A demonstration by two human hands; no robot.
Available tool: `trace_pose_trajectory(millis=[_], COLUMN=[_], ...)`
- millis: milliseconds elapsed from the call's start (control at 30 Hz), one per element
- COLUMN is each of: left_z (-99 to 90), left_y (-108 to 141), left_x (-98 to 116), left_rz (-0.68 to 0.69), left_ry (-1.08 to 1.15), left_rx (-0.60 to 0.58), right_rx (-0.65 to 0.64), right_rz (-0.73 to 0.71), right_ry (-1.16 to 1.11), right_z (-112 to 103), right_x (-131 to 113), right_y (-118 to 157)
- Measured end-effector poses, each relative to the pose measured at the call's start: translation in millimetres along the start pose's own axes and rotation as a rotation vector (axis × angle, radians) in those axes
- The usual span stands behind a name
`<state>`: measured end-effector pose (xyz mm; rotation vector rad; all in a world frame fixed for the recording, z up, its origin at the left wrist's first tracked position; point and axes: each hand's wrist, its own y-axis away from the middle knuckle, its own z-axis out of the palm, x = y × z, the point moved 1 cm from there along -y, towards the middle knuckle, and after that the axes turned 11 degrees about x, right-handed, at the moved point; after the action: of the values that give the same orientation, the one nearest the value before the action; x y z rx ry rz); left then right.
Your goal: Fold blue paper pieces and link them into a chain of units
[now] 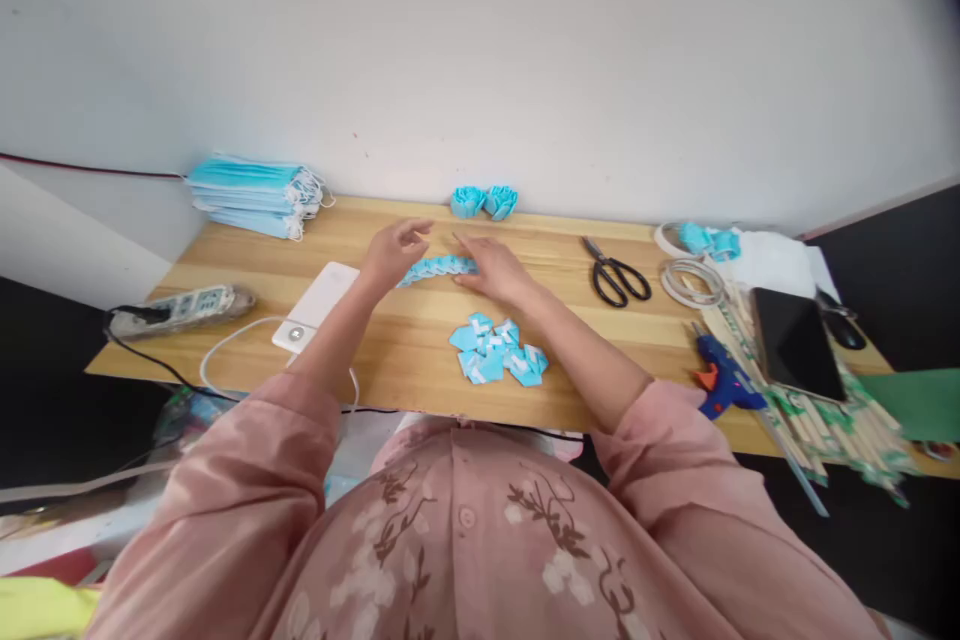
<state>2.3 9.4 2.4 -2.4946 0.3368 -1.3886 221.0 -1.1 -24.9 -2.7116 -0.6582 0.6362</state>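
A row of overlapping folded blue paper pieces (437,267) lies on the wooden table in front of me. My left hand (394,253) hovers by its left end, fingers loosely curved and apart, holding nothing. Around the right end is my right hand (491,266), with its thumb and forefinger spread; whether it touches the paper I cannot tell. Closer to my body is a loose pile of folded blue and white pieces (484,365). Two finished-looking blue paper flowers (484,202) stand against the wall beyond my hands.
To the left are a stack of blue face masks (244,190), a power strip (191,308) and a white power bank (319,305) with a cable. Rightward lie scissors (615,275), tape rolls (691,282), a blue glue gun (724,380), a phone (796,343) and wrapped chopsticks (840,435).
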Motion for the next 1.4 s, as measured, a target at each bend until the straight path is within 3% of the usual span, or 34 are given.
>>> trace_pose_trajectory(millis=[200, 400, 567, 700, 767, 933, 1067, 1233, 1400], left_z=[-27.9, -22.7, -17.5, -20.2, -23.6, -18.5, -0.3, 17.5, 25.4], left_y=[25, 35, 13, 11, 17, 38, 57, 83, 99], left_x=[-4, -2, -11, -12, -3, 41, 72, 84, 76], left_rz=[0.223, 0.145, 0.084, 0.098, 0.129, 0.304, 0.373, 0.361, 0.349], left_ry=[-0.545, -0.801, -0.823, -0.829, -0.806, -0.597, -0.476, -0.460, -0.415], left_rx=[-0.204, -0.322, -0.284, -0.296, -0.297, -0.265, -0.430, -0.688, -0.682], right_rx=[-0.004, -0.062, -0.023, 0.030, 0.019, -0.209, -0.367, -0.410, -0.428], right_rz=[0.057, 0.104, 0.109, 0.075, 0.091, 0.129, 0.108, 0.086, 0.135], right_ry=[-0.001, 0.062, 0.039, 0.002, -0.031, -0.067, -0.122, -0.038, -0.067], right_z=[-37, -32, -24, -45, -61, -84, -82, -74, -71], right_x=[25, 24, 27, 26, 20, 6, -3, -11, -12], right_y=[25, 43, 20, 20, 33, 74, 87, 83, 81])
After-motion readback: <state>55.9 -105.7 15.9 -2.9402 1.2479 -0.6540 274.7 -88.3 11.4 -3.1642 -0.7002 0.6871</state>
